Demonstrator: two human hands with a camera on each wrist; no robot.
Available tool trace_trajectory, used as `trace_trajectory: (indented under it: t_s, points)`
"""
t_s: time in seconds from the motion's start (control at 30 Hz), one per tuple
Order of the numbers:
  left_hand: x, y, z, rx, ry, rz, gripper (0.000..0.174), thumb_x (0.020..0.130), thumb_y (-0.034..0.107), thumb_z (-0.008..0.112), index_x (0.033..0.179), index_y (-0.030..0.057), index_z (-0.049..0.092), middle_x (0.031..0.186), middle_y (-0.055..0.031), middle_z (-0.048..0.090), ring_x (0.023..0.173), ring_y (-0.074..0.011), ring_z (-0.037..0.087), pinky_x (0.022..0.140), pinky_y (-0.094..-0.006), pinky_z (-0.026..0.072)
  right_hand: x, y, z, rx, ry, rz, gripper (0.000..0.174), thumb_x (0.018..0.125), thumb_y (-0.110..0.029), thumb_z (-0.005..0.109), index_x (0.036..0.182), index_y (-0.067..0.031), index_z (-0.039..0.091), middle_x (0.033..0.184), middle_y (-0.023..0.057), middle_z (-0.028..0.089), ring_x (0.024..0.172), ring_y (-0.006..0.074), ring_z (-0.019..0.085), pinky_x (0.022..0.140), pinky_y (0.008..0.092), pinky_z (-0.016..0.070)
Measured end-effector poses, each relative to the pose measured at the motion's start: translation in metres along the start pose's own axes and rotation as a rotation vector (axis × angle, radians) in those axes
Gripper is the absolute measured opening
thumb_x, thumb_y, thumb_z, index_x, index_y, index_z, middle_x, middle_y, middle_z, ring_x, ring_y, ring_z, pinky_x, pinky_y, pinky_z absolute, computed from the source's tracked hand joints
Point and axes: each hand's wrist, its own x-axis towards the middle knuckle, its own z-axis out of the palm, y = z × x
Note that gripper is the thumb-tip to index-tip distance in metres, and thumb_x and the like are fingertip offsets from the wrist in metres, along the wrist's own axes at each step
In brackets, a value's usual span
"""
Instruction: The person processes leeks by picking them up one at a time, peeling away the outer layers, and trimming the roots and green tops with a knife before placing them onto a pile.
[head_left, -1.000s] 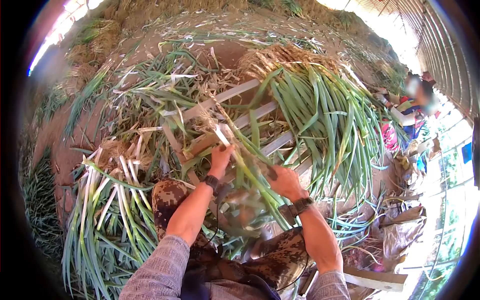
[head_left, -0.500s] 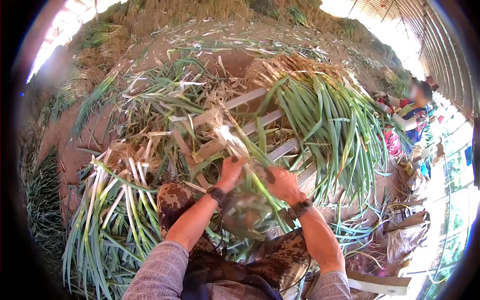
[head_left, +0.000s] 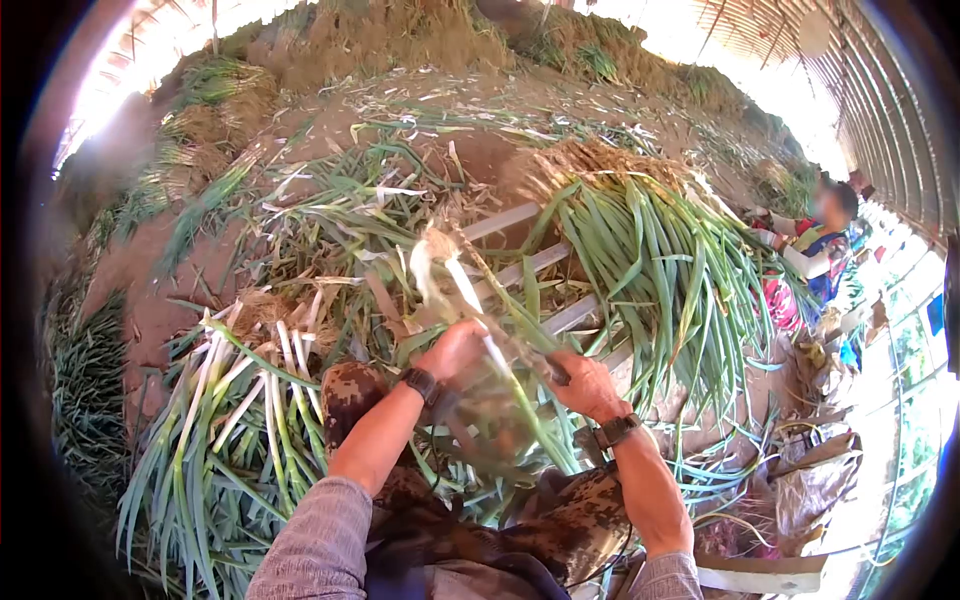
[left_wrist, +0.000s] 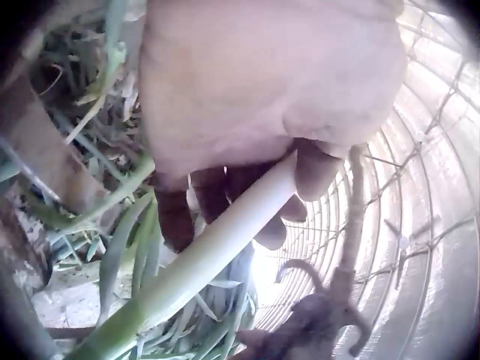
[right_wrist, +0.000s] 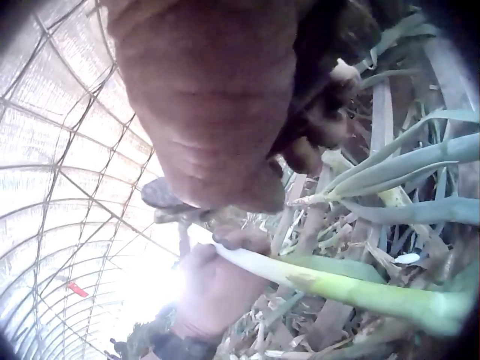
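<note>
Fingers of the left hand (head_left: 452,350) curl round a long, slender, white-and-green onion-like stalk (left_wrist: 199,259), its shaggy roots beyond that hand. Just right of the stalk, the right hand (head_left: 585,386) has its fingers bent; from where I stand I can't tell whether they grip anything. Left of the stalk spreads a loose pile of white-stemmed, green-leaved stalks (head_left: 272,405). Beyond the stalk lie pale, straight wooden slats (head_left: 528,270), and to its right a thick, brown-rooted bundle of long green leaves (head_left: 660,262). Farther right of it is another person (head_left: 832,258); far past it rises a tall, brown-and-green plant heap (head_left: 400,45).
</note>
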Motion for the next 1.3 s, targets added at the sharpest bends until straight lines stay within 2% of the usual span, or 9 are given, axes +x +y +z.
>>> trace_trajectory:
  t_s: [0.07,0.27,0.4,0.53,0.87,0.97,1.1,1.2,1.3]
  points:
    - [0.013,0.006,-0.019,0.378,0.032,0.153,0.015,0.092,0.016,0.058,0.1,0.0049,0.061,0.092,-0.007,0.063,0.093,-0.0248,0.062,0.091,-0.0408,0.0493,-0.005,-0.001,0.002,0.02,-0.027,0.039,0.035,0.082,-0.026,0.071,0.113,-0.0125,0.068,0.088,0.0151,0.071,0.081,0.0332,0.07,0.074,0.0417,0.0555]
    - [-0.01,0.061,0.019,-0.001,0.412,0.547,0.016,0.096,0.025,0.061,0.101,0.0104,0.057,0.09,-0.0029,0.061,0.081,-0.0185,0.062,0.075,-0.0367,0.0522,-0.02,-0.02,-0.021,-0.062,-0.191,0.01,0.037,0.079,-0.025,0.071,0.114,-0.013,0.068,0.084,0.0155,0.07,0.079,0.0343,0.068,0.072,0.042,0.055]
    - [-0.041,0.004,-0.008,0.148,0.573,0.142,0.019,0.1,0.027,0.056,0.109,0.0101,0.055,0.095,-0.0038,0.059,0.089,-0.0214,0.061,0.085,-0.0454,0.0507,-0.04,0.007,-0.003,0.063,-0.14,0.11,0.037,0.078,-0.026,0.071,0.112,-0.0107,0.067,0.085,0.0171,0.069,0.08,0.0355,0.067,0.072,0.0442,0.0529]
    - [-0.026,0.007,-0.015,0.107,0.772,0.368,0.017,0.099,0.027,0.058,0.101,0.0107,0.054,0.089,-0.0036,0.058,0.079,-0.0177,0.061,0.067,-0.0388,0.0554,-0.057,0.043,-0.002,0.017,-0.222,0.189,0.039,0.079,-0.03,0.066,0.114,-0.0131,0.068,0.093,0.0168,0.07,0.086,0.0384,0.066,0.077,0.0465,0.053]
    - [-0.157,0.459,0.097,1.243,0.729,1.191,0.029,0.101,0.034,0.053,0.102,0.0064,0.058,0.067,-0.0031,0.054,0.059,-0.0127,0.054,0.052,-0.0293,0.0466,-0.091,0.08,-0.029,-0.001,-0.294,0.289,0.044,0.076,-0.037,0.066,0.108,-0.0073,0.068,0.094,0.0194,0.069,0.094,0.0375,0.066,0.085,0.0459,0.052]
    - [-0.23,0.537,0.083,2.298,0.91,1.443,0.028,0.099,0.028,0.053,0.117,0.0063,0.059,0.075,-0.0062,0.058,0.07,-0.0123,0.057,0.06,-0.0286,0.047,-0.093,0.075,-0.035,0.027,-0.278,0.314,0.044,0.076,-0.037,0.066,0.107,-0.006,0.068,0.091,0.0208,0.069,0.091,0.0384,0.066,0.082,0.0456,0.0521]
    - [-0.287,0.508,0.059,2.298,0.943,0.656,0.032,0.096,0.024,0.053,0.122,0.005,0.059,0.095,-0.0139,0.066,0.085,-0.0277,0.062,0.074,-0.0406,0.0503,-0.097,0.077,-0.037,0.045,-0.255,0.338,0.042,0.075,-0.038,0.066,0.103,-0.0067,0.068,0.092,0.021,0.069,0.09,0.0389,0.066,0.081,0.046,0.052]
    - [-0.305,0.464,-0.075,2.646,1.193,0.13,0.049,0.091,0.034,0.06,0.126,0.0006,0.058,0.115,-0.0269,0.064,0.109,-0.044,0.061,0.09,-0.0506,0.0497,-0.095,0.074,-0.035,0.002,-0.266,0.386,0.039,0.075,-0.036,0.064,0.102,-0.0078,0.069,0.093,0.0203,0.069,0.091,0.0386,0.066,0.081,0.0469,0.0521]
    - [-0.223,0.336,-0.049,2.025,1.057,-0.046,0.047,0.093,0.035,0.06,0.123,-0.0006,0.06,0.107,-0.0191,0.07,0.1,-0.0342,0.067,0.084,-0.0472,0.0527,-0.086,0.077,-0.029,-0.043,-0.212,0.431,0.035,0.075,-0.032,0.063,0.1,-0.0102,0.07,0.091,0.018,0.07,0.089,0.0385,0.066,0.081,0.0476,0.0525]
